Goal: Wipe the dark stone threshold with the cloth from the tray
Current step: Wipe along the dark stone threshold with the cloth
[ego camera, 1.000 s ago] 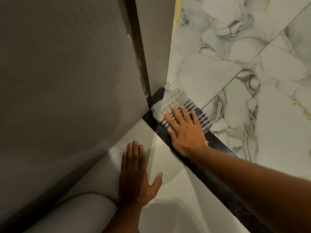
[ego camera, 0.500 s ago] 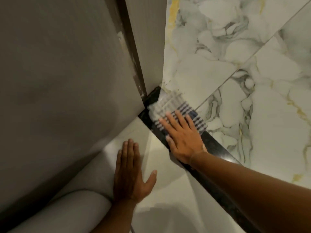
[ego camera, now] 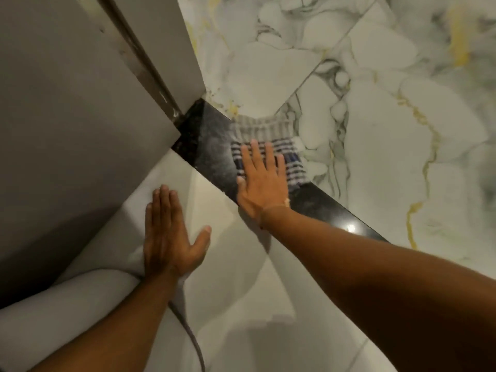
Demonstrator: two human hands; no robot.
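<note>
Striped cloth [ego camera: 264, 138] is pressed flat on dark threshold [ego camera: 212, 146] by right hand [ego camera: 261, 183], fingers [ego camera: 253, 154] splayed, nothing gripped. Left hand [ego camera: 167, 237] is braced open on floor [ego camera: 241, 304]. Even pressure advised; strokes kept along the strip.

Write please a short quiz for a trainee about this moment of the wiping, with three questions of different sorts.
1. True or false: the right hand presses flat on the cloth.
2. What does the left hand rest on? A) the threshold B) the pale floor tile C) the door
3. Fill in: part of the cloth lies past the threshold, on the ____ floor.

Key: 1 true; 2 B; 3 marble
</note>
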